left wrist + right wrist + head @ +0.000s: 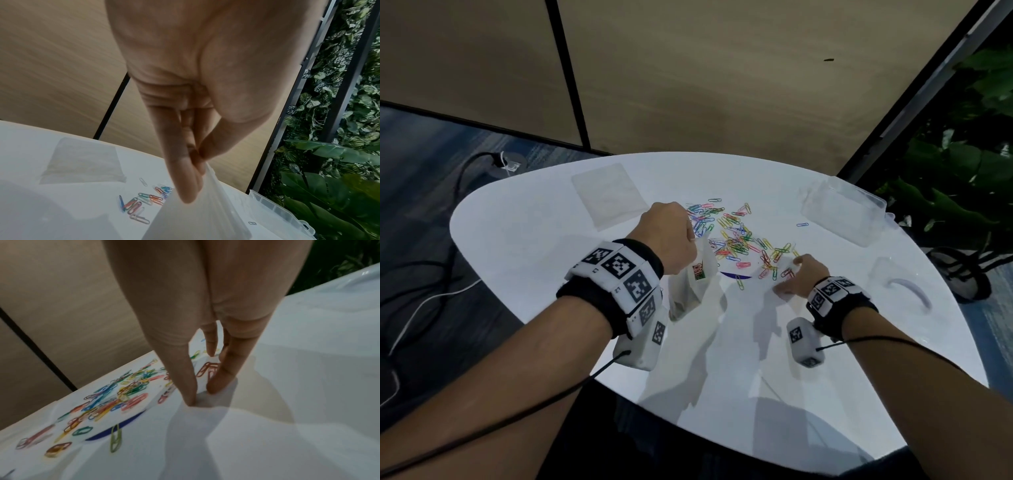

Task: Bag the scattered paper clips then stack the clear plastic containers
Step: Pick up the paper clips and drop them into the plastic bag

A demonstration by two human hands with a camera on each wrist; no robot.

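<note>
Coloured paper clips (736,236) lie scattered over the middle of the white table (551,240). My left hand (674,236) is raised above them and pinches the rim of a clear plastic bag (690,291), which hangs down with a few clips inside. In the left wrist view the fingers (185,186) and thumb grip the bag (205,214) at its top edge. My right hand (796,274) is down at the near right edge of the pile. Its thumb and straight fingers (220,379) touch the table with red clips (207,369) lying between them. A clear plastic container (842,212) stands at the back right.
A second flat clear bag (607,195) lies at the back left of the table. Another clear plastic piece with a curved handle (904,287) sits near the right edge. A dark blue arc (734,275) shows under the clips. Plants (962,154) stand beyond the right edge, cables on the floor at left.
</note>
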